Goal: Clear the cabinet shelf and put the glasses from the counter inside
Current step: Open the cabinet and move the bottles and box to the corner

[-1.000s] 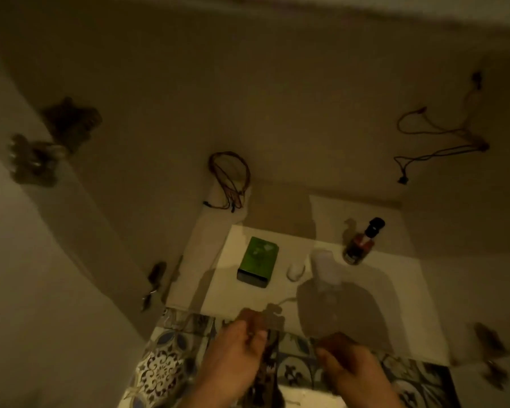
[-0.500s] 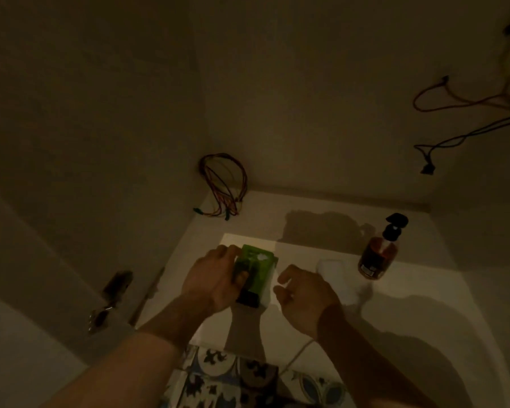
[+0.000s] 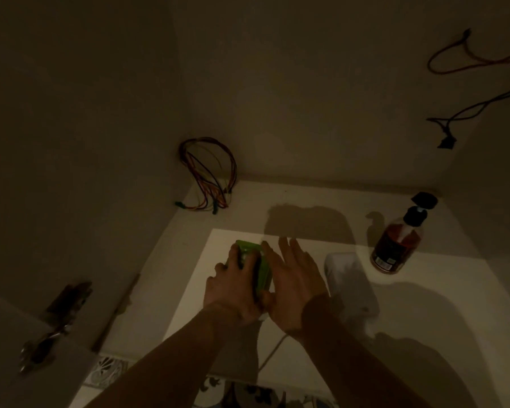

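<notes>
Left hand fingers clamp the small green rectangular box, long axis pointing away; right hand, fingers straight, presses its right side.

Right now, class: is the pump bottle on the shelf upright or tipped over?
Upright. The pump bottle stands on its base on the shelf, black pump head uppermost.

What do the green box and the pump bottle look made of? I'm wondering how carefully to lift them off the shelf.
Green box: probably printed cardboard, matte, with sharp folded edges. Pump bottle: clear, glossy, likely plastic; reddish liquid shows through, black pump on top.
</notes>
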